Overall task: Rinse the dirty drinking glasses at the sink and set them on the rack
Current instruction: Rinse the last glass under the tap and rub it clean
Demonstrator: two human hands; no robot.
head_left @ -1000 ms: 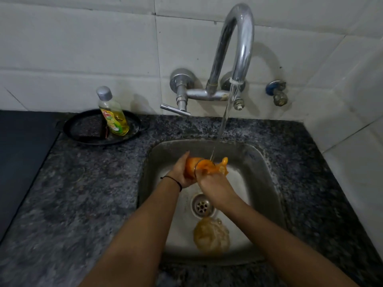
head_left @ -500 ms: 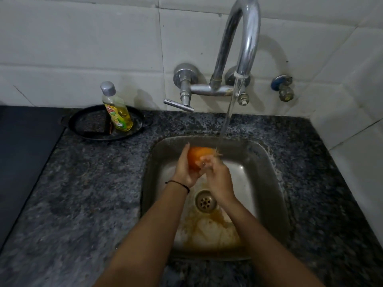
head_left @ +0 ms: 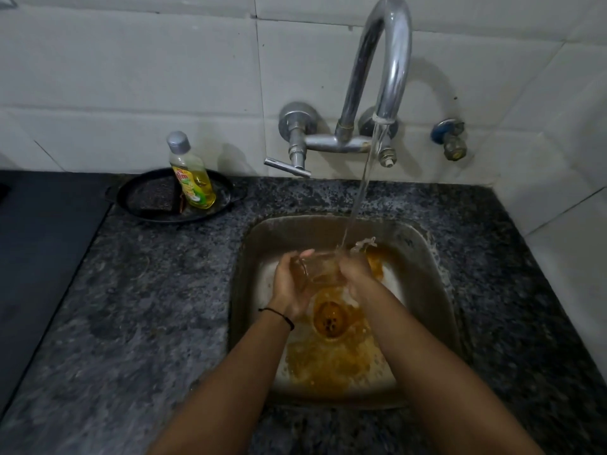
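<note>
Glass [head_left: 320,269], clear, is held between both hands over the sink [head_left: 440,290], toward its 12 o'clock wall, under the stream [head_left: 361,185] from the tap [head_left: 391,60]. Left hand [head_left: 292,284] cups it with curled fingers from 9 o'clock; right hand [head_left: 356,274] wraps it from 3 o'clock. Orange-brown water pools around the drain [head_left: 330,318]. At 10 o'clock on the desk [head_left: 131,307], a soap bottle [head_left: 192,178] stands in a black pan [head_left: 147,198].

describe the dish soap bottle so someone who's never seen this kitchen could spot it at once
From the steel sink, look left along the back of the dark granite counter to the round black pan by the tiled wall. The dish soap bottle stands in that pan. It is the only bottle in view: clear plastic, yellow liquid, grey cap.
</note>
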